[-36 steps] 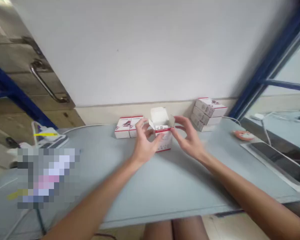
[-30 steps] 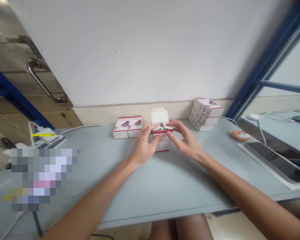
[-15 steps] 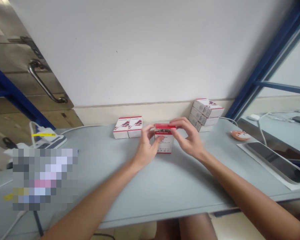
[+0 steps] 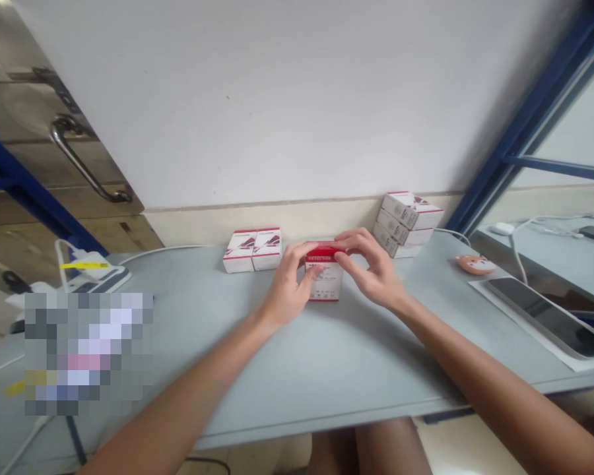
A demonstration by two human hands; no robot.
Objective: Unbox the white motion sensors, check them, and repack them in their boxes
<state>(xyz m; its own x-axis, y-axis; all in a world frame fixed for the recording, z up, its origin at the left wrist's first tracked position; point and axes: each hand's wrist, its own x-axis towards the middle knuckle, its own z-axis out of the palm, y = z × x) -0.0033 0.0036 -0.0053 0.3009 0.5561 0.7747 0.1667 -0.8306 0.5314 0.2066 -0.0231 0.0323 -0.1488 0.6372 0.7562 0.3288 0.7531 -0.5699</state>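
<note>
A small white carton with a red top, printed DETECTOR [image 4: 324, 284], stands on the table with its lid closed. My left hand [image 4: 290, 280] grips its left side, with the thumb on the front face. My right hand [image 4: 369, 267] presses its fingers on the red top edge and right side. Just left of the hands, a pair of similar cartons [image 4: 252, 251] stands side by side against the wall. To the right is a stack of three more [image 4: 406, 224].
The pale blue-grey table [image 4: 297, 376] runs along a white wall. On its right lie an orange cat-faced mouse [image 4: 475, 264] and a dark tablet [image 4: 544, 316] on a white sheet. A white device with yellow tape [image 4: 92, 270] and a blurred patch occupy the left.
The white lid that stood open above the carton has folded down and the carton is closed. Both hands have moved onto its top and sides.
</note>
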